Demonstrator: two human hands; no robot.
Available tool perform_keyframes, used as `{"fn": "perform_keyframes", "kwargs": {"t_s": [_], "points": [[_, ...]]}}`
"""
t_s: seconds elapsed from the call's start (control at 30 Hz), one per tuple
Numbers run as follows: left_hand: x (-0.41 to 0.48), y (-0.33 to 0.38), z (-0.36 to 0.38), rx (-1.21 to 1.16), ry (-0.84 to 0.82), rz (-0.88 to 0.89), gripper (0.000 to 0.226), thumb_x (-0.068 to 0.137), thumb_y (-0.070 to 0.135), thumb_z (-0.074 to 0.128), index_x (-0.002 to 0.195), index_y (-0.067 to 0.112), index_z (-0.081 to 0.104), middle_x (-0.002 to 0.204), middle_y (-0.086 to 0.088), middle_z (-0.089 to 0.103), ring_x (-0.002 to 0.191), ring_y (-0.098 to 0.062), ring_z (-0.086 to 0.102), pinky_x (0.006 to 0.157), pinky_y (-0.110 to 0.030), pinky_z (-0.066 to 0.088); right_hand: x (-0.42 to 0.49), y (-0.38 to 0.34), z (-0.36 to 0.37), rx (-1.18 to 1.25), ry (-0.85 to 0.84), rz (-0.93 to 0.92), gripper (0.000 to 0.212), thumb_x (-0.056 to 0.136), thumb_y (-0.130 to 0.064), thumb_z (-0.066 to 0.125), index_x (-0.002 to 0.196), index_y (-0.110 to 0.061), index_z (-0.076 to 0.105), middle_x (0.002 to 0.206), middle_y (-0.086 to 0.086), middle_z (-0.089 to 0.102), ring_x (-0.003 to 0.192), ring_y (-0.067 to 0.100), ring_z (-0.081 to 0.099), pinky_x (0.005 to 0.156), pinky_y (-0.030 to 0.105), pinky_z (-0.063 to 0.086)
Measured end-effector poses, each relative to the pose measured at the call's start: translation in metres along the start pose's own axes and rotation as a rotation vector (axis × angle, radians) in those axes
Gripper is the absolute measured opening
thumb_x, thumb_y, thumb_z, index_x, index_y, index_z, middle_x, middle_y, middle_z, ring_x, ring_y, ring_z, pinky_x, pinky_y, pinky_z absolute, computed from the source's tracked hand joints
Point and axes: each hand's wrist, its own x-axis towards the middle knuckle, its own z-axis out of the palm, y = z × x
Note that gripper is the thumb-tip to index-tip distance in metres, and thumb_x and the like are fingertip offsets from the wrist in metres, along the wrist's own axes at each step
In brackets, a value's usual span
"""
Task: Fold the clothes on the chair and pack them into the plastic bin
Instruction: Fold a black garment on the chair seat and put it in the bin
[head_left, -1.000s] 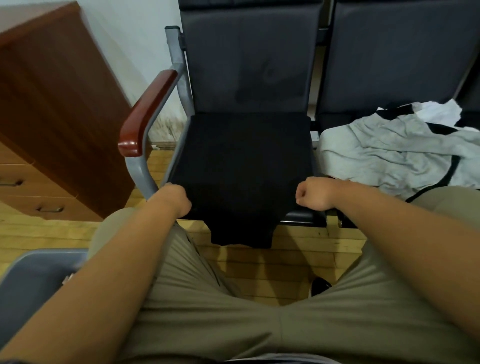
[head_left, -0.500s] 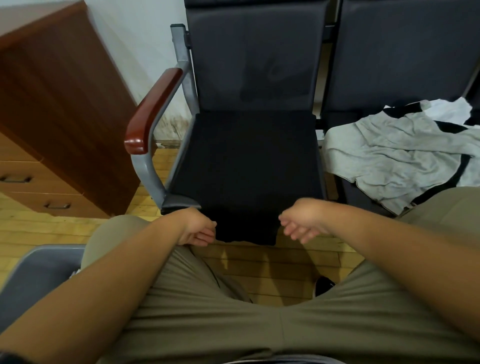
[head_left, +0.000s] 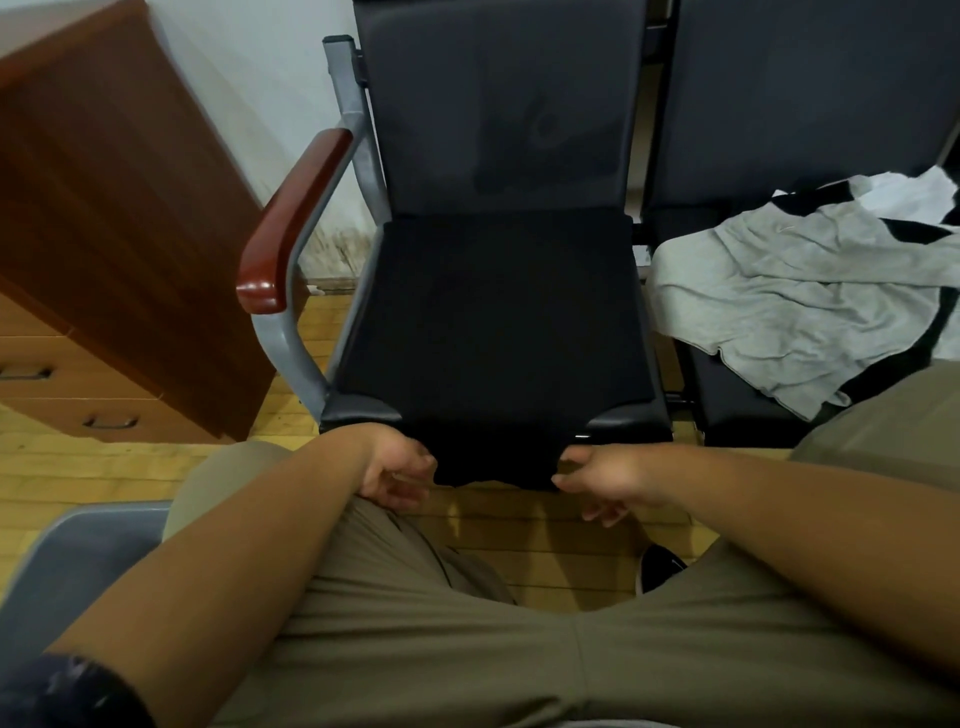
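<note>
A black garment (head_left: 498, 332) lies flat over the seat of the dark chair (head_left: 498, 104), and its lower end hangs over the seat's front edge. My left hand (head_left: 397, 470) pinches the left corner of that hanging end. At its right corner, my right hand (head_left: 597, 478) pinches with thumb and forefinger while the other fingers hang loose. A grey garment with black trim (head_left: 800, 301) lies crumpled on the neighbouring seat to the right, with a white piece (head_left: 914, 197) behind it. The grey plastic bin (head_left: 78, 566) shows partly at the lower left, beside my left arm.
A wooden drawer cabinet (head_left: 104, 234) stands at the left. The chair has a red-brown armrest (head_left: 291, 218) on a grey metal frame. My knees in khaki trousers (head_left: 467, 649) fill the foreground over a wooden floor (head_left: 519, 530), and a black shoe (head_left: 660, 564) peeks out.
Both hands left the seat's front corners and came inward and down to the corners of the hanging black cloth. The fists loosened into pinches.
</note>
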Motion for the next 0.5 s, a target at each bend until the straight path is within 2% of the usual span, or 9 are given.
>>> {"fn": "perform_keyframes", "kwargs": {"t_s": [0.1, 0.23, 0.3, 0.43, 0.5], "points": [[0.004, 0.0, 0.004, 0.049, 0.021, 0.001, 0.009, 0.109, 0.014, 0.058, 0.117, 0.017, 0.062, 0.112, -0.006, 0.067, 0.094, -0.02, 0.066, 0.077, -0.037, 0.059, 0.002, -0.001, 0.0, -0.006, 0.018, -0.006, 0.038, 0.105, -0.046, 0.061, 0.138, -0.03, 0.056, 0.133, 0.001, 0.059, 0.11, 0.024, 0.07, 0.095, 0.044, 0.062], [0.007, 0.002, 0.008, 0.067, 0.035, -0.012, 0.012, 0.105, 0.017, 0.066, 0.116, 0.013, 0.063, 0.102, -0.004, 0.066, 0.093, -0.017, 0.063, 0.071, -0.033, 0.057, 0.005, -0.002, 0.002, 0.004, 0.042, 0.005, 0.041, 0.096, -0.047, 0.075, 0.13, -0.026, 0.064, 0.127, 0.0, 0.066, 0.11, 0.023, 0.07, 0.09, 0.039, 0.061], [0.009, 0.002, 0.008, 0.071, 0.04, -0.015, 0.017, 0.103, 0.019, 0.069, 0.119, 0.012, 0.064, 0.103, -0.004, 0.067, 0.094, -0.017, 0.063, 0.071, -0.032, 0.058, 0.005, -0.003, 0.003, -0.006, 0.046, 0.014, 0.04, 0.096, -0.043, 0.076, 0.13, -0.025, 0.064, 0.124, 0.0, 0.068, 0.11, 0.023, 0.069, 0.09, 0.039, 0.061], [0.012, 0.001, 0.008, 0.112, 0.075, 0.001, 0.036, 0.098, 0.021, 0.077, 0.13, 0.012, 0.063, 0.126, -0.009, 0.069, 0.104, -0.021, 0.066, 0.07, -0.032, 0.06, 0.0, -0.01, 0.005, -0.009, 0.077, 0.029, 0.034, 0.096, -0.035, 0.078, 0.125, -0.023, 0.065, 0.12, 0.001, 0.07, 0.107, 0.023, 0.07, 0.092, 0.04, 0.06], [0.007, 0.002, 0.009, 0.155, 0.058, 0.011, 0.04, 0.095, 0.023, 0.081, 0.129, 0.013, 0.063, 0.128, -0.012, 0.07, 0.105, -0.022, 0.069, 0.07, -0.032, 0.061, -0.003, -0.014, 0.005, -0.021, 0.112, 0.032, 0.032, 0.094, -0.03, 0.081, 0.121, -0.022, 0.066, 0.118, 0.001, 0.07, 0.105, 0.022, 0.071, 0.091, 0.04, 0.062]]}}
